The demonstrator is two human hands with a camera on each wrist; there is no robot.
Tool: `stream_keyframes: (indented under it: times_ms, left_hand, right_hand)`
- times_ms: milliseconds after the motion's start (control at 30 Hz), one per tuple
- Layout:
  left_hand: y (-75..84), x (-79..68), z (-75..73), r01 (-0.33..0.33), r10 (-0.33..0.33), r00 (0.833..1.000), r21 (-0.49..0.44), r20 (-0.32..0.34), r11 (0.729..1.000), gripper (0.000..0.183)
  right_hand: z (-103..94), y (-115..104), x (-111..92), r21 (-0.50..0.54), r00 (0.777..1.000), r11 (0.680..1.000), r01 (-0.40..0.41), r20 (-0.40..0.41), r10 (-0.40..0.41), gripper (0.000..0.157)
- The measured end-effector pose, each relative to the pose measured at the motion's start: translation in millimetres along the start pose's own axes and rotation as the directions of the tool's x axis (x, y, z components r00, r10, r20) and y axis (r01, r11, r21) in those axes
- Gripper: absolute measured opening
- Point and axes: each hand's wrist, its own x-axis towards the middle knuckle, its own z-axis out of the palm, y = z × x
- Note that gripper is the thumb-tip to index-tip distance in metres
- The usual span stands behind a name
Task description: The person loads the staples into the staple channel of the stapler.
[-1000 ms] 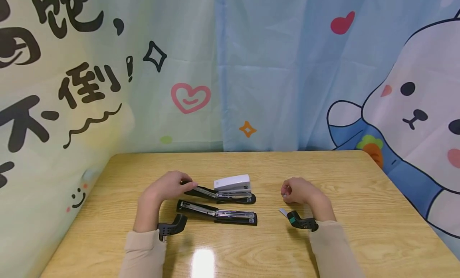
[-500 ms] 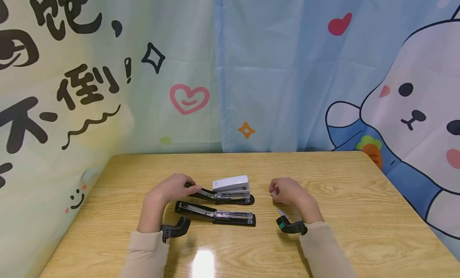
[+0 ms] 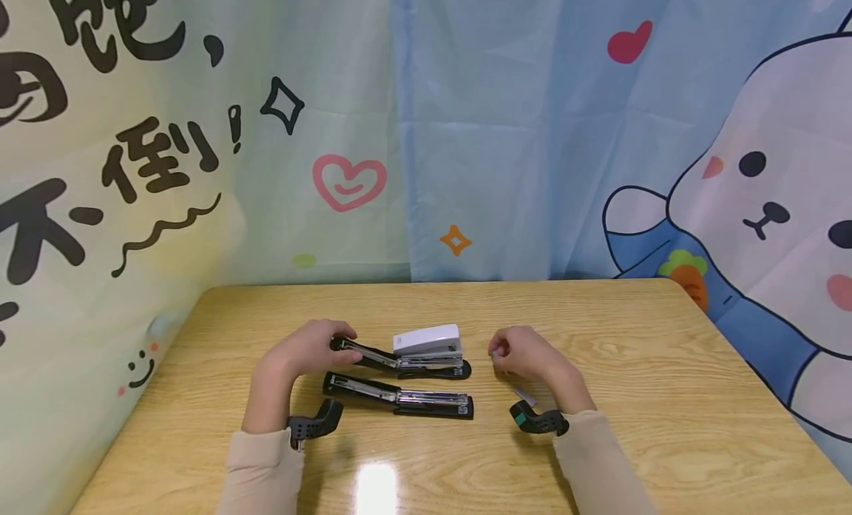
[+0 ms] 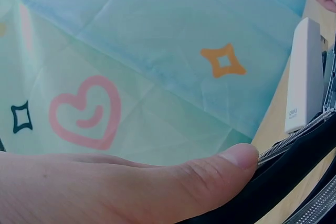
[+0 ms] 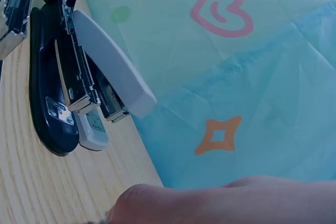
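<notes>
A black stapler, its top arm swung back and its metal magazine exposed, lies in the middle of the table in the head view. My left hand grips the far end of that top arm, the thumb lying along it in the left wrist view. To the right of the staplers, my right hand pinches a small silvery piece that looks like a strip of staples. Fingers hide most of it. Another silvery staple strip lies on the table below the right hand.
A second black stapler, also swung back, lies nearer me. Behind the held one stands a white stapler. The wooden table ends at a printed curtain.
My right hand has moved left toward the staplers with its small piece. My left hand still holds the black stapler's top arm, with only slight shifting.
</notes>
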Motion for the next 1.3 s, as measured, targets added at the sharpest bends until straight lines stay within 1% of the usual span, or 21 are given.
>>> stream_keyframes:
  times_ms: [167,267,433,533,867,1067,1300]
  left_hand:
    - [-0.6,-0.3,0.3,-0.003,0.003,1.000,0.005,0.008,1.000,0.042]
    - [-0.6,-0.1,0.4,-0.006,0.006,1.000,0.005,0.011,1.000,0.041]
    - [0.0,1.6,0.3,-0.010,0.010,1.000,0.011,0.011,1.000,0.042]
    - [0.4,2.4,0.4,-0.008,0.008,1.000,0.017,0.015,1.000,0.043]
    - [0.7,3.2,0.7,-0.001,0.000,1.000,0.015,0.030,1.000,0.043]
    - [0.9,4.0,1.2,0.007,-0.008,0.999,0.013,0.033,1.000,0.044]
    - [-2.4,2.2,-0.1,-0.013,0.012,1.000,0.022,0.026,1.000,0.045]
  right_hand:
    - [-1.7,1.6,0.6,0.081,0.999,0.996,0.035,0.002,-0.036,0.009]
    - [-2.3,1.6,0.8,0.084,0.999,0.995,0.046,-0.001,-0.046,0.009]
    - [-3.3,3.2,0.4,0.009,0.999,0.999,0.037,-0.024,-0.036,0.009]
    - [-3.4,5.3,0.5,-0.034,0.998,0.998,0.048,-0.032,-0.049,0.010]
    - [0.5,8.7,5.4,-0.063,0.995,0.994,0.091,-0.023,-0.092,0.008]
    - [1.9,10.0,7.4,-0.122,0.992,0.986,0.110,-0.042,-0.116,0.007]
    - [6.0,12.9,11.4,-0.165,0.990,0.979,0.117,-0.058,-0.128,0.013]
